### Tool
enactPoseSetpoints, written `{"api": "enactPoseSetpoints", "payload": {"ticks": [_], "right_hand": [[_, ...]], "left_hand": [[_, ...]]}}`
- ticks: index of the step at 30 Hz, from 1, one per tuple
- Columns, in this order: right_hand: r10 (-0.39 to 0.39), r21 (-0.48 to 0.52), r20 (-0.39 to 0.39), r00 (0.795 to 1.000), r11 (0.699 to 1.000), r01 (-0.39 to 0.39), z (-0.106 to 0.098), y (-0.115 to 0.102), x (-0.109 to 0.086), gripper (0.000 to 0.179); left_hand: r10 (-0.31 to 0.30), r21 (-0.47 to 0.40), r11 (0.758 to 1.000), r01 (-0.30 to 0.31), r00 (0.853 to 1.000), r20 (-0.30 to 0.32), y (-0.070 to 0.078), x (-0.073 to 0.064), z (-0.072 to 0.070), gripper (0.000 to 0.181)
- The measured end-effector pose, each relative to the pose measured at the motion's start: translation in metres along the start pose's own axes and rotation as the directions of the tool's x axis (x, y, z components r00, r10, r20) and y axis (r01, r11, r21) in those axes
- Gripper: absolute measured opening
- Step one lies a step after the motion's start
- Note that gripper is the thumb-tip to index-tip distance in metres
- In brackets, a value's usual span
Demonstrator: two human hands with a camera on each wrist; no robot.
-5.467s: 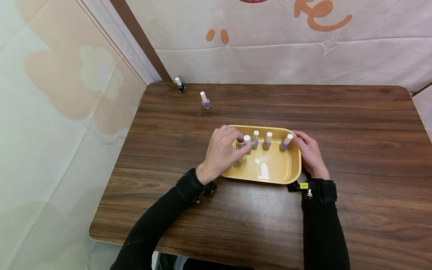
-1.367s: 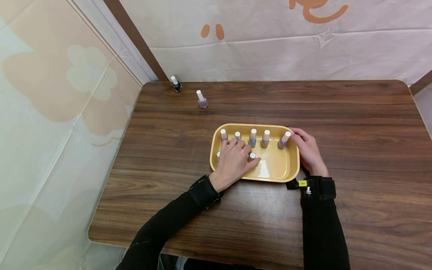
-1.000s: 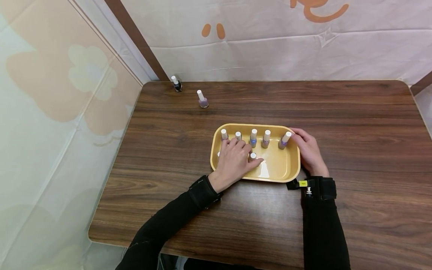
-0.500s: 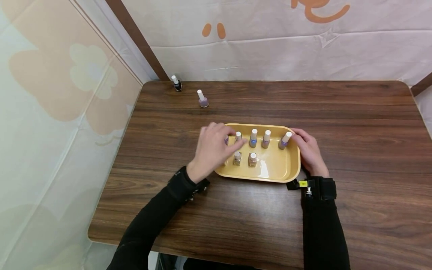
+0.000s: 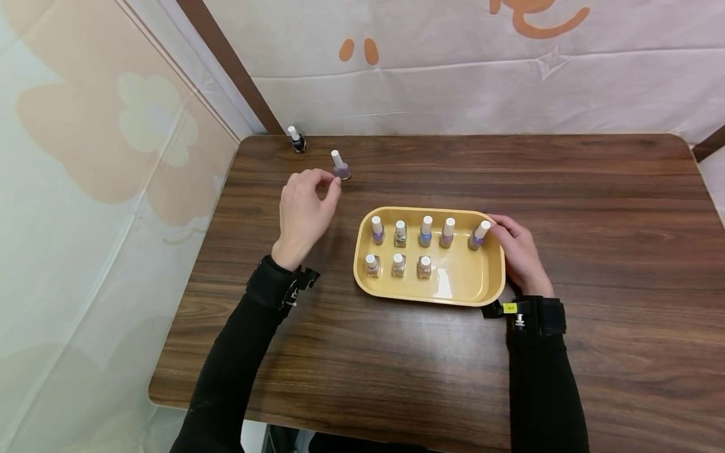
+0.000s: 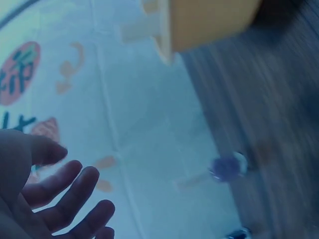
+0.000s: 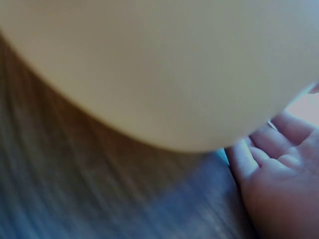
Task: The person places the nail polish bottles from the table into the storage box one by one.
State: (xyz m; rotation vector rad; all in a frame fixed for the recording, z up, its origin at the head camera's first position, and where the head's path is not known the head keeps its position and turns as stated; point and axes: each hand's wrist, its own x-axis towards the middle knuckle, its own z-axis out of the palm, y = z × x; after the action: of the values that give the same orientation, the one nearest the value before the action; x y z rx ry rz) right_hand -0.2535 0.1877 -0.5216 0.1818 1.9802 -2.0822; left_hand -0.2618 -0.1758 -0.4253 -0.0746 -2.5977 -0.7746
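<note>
My left hand (image 5: 306, 211) is over the table just in front of a lavender nail polish bottle (image 5: 342, 168). In the left wrist view its fingers (image 6: 75, 194) are loosely bent and apart, with nothing between them, and that bottle (image 6: 227, 168) is off to the right. My right hand (image 5: 520, 255) holds the right end of a yellow tray (image 5: 481, 301), thumb at the rim; the tray wall (image 7: 164, 74) partly hides its fingers in the right wrist view. White-capped nail polish bottles stand in two rows in the tray, among them a blue one (image 5: 425, 238) at the back and a pinkish one (image 5: 424, 269) in front.
A dark nail polish bottle (image 5: 298, 145) stands at the far left corner of the wooden table (image 5: 612, 251), close to the back edge. Printed fabric walls (image 5: 453, 94) rise behind the table and along its left side.
My left hand was over the tray's front row; it has left the tray and moved up and left to the lavender bottle. Three bottles now show in the front row. My right hand stays put.
</note>
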Motion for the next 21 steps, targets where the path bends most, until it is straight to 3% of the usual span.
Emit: {"api": "enactPoseSetpoints", "payload": {"ticks": [15, 21], "right_hand": [[-0.016, 0.016, 0.008, 1.0, 1.0, 0.016, 0.002, -0.001, -0.002, 0.019], [-0.024, 0.046, 0.011, 1.0, 0.999, 0.023, 0.002, 0.0, -0.004, 0.019]], "left_hand": [[-0.146, 0.153, 0.979, 0.138, 0.988, 0.046, -0.071, 0.032, 0.029, 0.027], [-0.18, 0.188, 0.967, 0.172, 0.983, 0.023, -0.097, 0.045, 0.043, 0.027]]}}
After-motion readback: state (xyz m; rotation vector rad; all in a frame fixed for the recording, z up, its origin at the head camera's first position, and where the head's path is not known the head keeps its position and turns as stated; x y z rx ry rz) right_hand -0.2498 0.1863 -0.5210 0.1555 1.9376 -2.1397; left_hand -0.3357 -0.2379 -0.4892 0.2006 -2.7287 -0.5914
